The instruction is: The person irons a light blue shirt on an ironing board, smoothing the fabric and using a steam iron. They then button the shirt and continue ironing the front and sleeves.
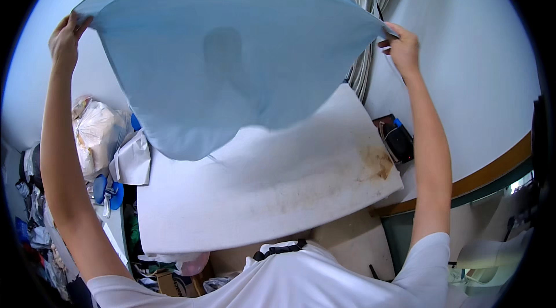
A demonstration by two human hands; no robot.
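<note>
A light blue cloth, thin enough to let a dark shape show through, is spread in the air between my raised hands. At the upper left, my left hand pinches one corner of it. My right hand grips the opposite corner at the upper right. The cloth's lower part billows over a white padded board or mattress, which has brown stains near its right end. Whether the cloth's lower edge touches that surface I cannot tell.
Stuffed plastic bags, a sheet of white paper and blue slippers lie on the left. A black case sits by the right wall. Gathered curtains hang behind. A cardboard box is low in front.
</note>
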